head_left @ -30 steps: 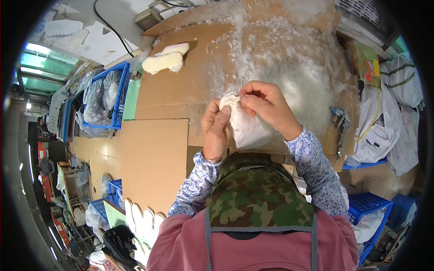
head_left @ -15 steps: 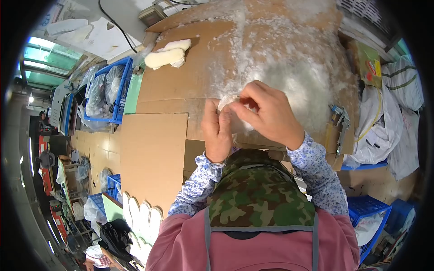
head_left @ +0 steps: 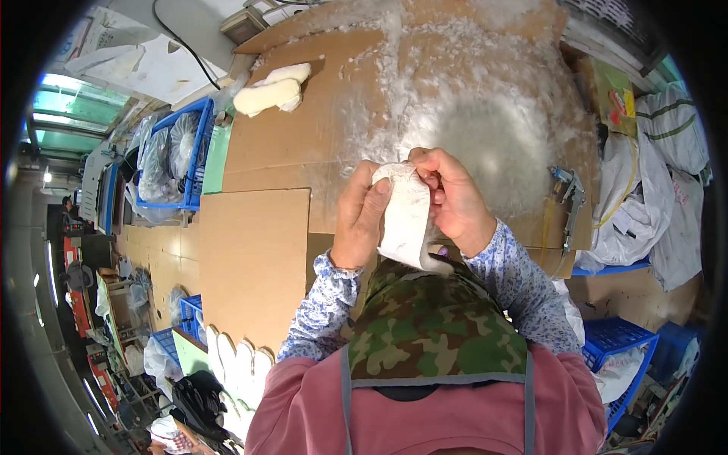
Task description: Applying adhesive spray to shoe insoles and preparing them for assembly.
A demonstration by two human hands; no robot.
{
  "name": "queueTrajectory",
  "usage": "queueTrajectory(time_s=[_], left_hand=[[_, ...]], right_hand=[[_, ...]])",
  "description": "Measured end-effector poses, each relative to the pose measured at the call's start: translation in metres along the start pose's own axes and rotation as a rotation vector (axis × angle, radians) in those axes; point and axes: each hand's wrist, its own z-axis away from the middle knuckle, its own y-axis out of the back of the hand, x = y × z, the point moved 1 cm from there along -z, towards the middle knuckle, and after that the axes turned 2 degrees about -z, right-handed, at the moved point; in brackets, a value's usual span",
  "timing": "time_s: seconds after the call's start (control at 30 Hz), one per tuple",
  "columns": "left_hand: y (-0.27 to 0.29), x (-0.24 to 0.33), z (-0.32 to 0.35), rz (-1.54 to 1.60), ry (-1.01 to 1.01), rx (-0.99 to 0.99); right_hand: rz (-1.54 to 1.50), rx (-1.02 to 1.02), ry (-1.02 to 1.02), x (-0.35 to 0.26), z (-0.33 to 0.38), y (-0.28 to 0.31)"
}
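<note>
A pale, fleecy insole (head_left: 404, 220) hangs in front of my body, its flat whitish side showing and fluff along its lower edge. My left hand (head_left: 359, 220) pinches its upper left edge, the thumb lying on the flat face. My right hand (head_left: 456, 201) grips the upper right edge with bent fingers. The lower end curls near the camouflage apron (head_left: 440, 326). Farther off on the left, cream fluffy insoles (head_left: 269, 92) lie in a small overlapping pile on the cardboard work surface (head_left: 326, 98).
Loose white fluff (head_left: 493, 136) covers much of the cardboard. A metal air gun (head_left: 567, 201) lies at the right edge. On the left stands a blue crate (head_left: 201, 155) of plastic bags. Several insoles (head_left: 243, 362) stand lower left, and white sacks (head_left: 635, 205) are at right.
The insole, mostly hidden by my hands before, now hangs unfolded with its flat side in view. My right hand has come down and turned, its fingers now at the insole's upper right edge.
</note>
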Motion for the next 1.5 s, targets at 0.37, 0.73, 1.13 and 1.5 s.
queueTrajectory(time_s=[0.37,0.73,1.13,1.5], left_hand=[[0.014,0.011,0.011,0.098,-0.053,0.163],[0.024,0.007,0.008,-0.431,-0.217,0.258],[0.018,0.0,0.002,-0.082,-0.13,0.189],[0.015,0.001,0.003,-0.073,-0.214,0.192]], right_hand=[[-0.593,-0.133,0.429,-0.082,-0.014,0.04],[1.107,-0.198,0.712,-0.022,-0.007,-0.03],[1.115,-0.22,0.734,-0.019,-0.01,-0.033],[0.99,-0.122,0.566,-0.02,-0.003,-0.039]])
